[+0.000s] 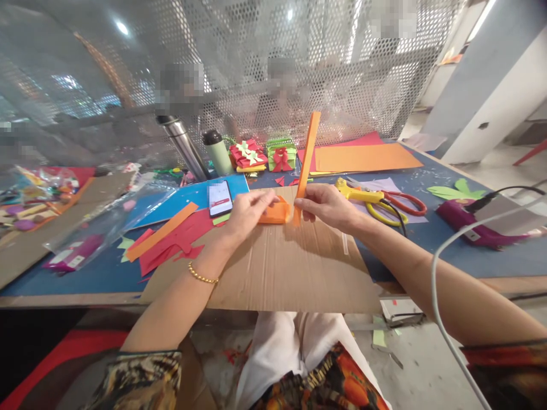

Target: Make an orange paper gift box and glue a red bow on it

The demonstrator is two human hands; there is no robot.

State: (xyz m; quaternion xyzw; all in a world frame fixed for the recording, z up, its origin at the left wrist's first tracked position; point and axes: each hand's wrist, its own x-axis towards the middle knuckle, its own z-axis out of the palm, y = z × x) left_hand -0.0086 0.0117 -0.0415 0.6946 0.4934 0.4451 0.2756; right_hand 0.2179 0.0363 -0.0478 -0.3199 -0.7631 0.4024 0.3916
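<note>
My left hand [249, 213] is closed on the edge of a small folded orange paper piece [276, 214], low over the brown cardboard sheet [273, 273]. In my right hand [323, 206], an orange paper strip [310, 151] is pinched between thumb and fingers and stands nearly upright. Its lower end is close beside the right side of the folded piece; whether they touch I cannot tell. A yellow glue gun [363, 195] lies just beyond my right wrist, with red- and yellow-handled scissors [412, 202] beside it.
Red paper scraps [171, 242], another orange strip [164, 230] and a phone [220, 198] lie left. Finished-looking red [248, 155] and green [282, 155] paper pieces, a steel flask [186, 145] and a green bottle [219, 154] stand behind. A white cable [436, 285] crosses at right.
</note>
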